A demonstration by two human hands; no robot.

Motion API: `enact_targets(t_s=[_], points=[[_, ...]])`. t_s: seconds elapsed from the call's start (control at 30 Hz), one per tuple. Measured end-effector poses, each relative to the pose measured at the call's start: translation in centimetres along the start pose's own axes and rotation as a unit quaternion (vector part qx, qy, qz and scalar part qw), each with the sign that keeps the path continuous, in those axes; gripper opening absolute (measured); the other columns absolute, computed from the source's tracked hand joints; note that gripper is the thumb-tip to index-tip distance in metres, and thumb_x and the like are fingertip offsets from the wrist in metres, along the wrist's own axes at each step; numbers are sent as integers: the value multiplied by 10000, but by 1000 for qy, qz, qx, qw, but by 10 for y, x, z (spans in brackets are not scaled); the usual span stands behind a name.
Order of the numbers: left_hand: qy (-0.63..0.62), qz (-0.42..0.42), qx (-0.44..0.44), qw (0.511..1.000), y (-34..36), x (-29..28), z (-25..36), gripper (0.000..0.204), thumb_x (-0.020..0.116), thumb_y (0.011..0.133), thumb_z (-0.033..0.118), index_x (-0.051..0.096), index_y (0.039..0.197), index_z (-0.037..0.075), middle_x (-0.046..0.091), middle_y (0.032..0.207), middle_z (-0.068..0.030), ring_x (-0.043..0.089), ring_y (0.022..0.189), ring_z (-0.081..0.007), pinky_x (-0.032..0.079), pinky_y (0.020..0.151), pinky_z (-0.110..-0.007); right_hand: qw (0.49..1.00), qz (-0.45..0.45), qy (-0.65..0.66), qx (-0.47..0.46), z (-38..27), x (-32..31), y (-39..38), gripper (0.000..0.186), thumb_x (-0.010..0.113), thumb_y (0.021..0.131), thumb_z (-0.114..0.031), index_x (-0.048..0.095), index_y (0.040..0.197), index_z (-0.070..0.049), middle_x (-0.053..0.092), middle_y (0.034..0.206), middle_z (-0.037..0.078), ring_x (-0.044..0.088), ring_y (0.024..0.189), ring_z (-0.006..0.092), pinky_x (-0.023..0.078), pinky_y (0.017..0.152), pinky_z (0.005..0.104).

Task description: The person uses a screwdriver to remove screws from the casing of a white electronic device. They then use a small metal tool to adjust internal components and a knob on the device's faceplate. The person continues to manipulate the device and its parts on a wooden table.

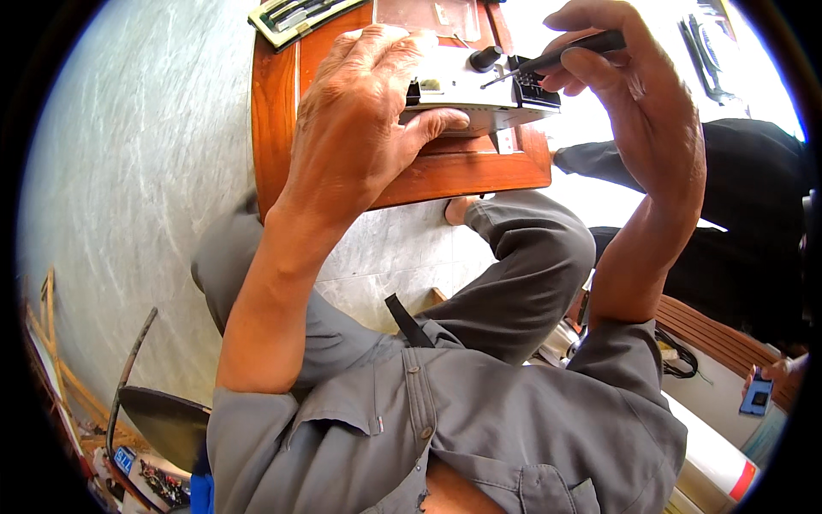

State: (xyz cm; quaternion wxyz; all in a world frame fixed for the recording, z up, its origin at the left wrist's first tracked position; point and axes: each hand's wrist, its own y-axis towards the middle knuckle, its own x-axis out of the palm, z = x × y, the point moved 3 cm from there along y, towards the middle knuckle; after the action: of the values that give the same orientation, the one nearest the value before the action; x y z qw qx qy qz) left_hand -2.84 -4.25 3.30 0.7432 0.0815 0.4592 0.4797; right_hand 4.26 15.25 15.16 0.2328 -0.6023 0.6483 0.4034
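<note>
A white box-shaped device (462, 83) with a black knob (485, 58) and a dark slotted end is held over a reddish wooden table (462, 174). My left hand (364, 98) grips its left side, the thumb along the near edge and the fingers over the top. My right hand (629, 73) pinches a screwdriver (574, 50) with a black handle. Its thin shaft slants down to the left, with the tip at the device's top face near the dark end. Whether the tip sits in a screw is too small to tell.
A case of tools (304, 17) lies at the table's far left corner, beside a clear plastic tray (425, 15). At the right, another person's dark-clothed legs (736, 223) come close, and a hand holds a blue phone (757, 396). A dark seat (163, 415) stands at lower left.
</note>
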Motion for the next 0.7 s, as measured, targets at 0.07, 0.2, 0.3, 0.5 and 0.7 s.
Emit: enact_targets(t_s=[0.07,0.2,0.3,0.5,0.7], points=[[-5,9,8,1000,1,3,1,629,892,739,323,684,1225,-18,676,1221,-163,623,1161,-331,510,1006,-411,998,-49,-3,43,-1,-8,-5,187,631,1031,-139,596,1143,8,719,963,125,765,949,207,600,815,329],[11,19,6,1000,-1,-1,-3,613,889,746,318,691,1201,-43,676,1223,-173,625,1167,-318,511,1012,-398,998,-55,-5,14,-9,0,6,115,621,1020,-81,585,1085,7,724,888,109,742,834,184,584,757,312],[-25,3,-3,1000,-3,-2,-4,644,883,766,339,664,1283,21,670,1239,-171,620,1163,-358,505,1022,-431,992,-27,-112,52,-40,3,3,110,627,1014,-89,606,1016,19,713,821,103,708,761,175,555,699,315],[6,40,18,999,-6,4,-9,678,882,762,376,661,1285,3,672,1239,-204,628,1181,-371,512,1028,-433,972,-65,-223,26,0,-3,5,214,688,1009,-207,651,1153,-54,734,845,110,770,779,223,633,695,310],[-39,28,23,999,-1,-7,-3,611,887,763,232,639,1274,5,645,1242,-168,602,1169,-369,503,997,-445,945,-98,-298,-96,-23,1,12,118,647,1021,-136,675,983,-28,711,945,124,755,784,226,603,654,285]])
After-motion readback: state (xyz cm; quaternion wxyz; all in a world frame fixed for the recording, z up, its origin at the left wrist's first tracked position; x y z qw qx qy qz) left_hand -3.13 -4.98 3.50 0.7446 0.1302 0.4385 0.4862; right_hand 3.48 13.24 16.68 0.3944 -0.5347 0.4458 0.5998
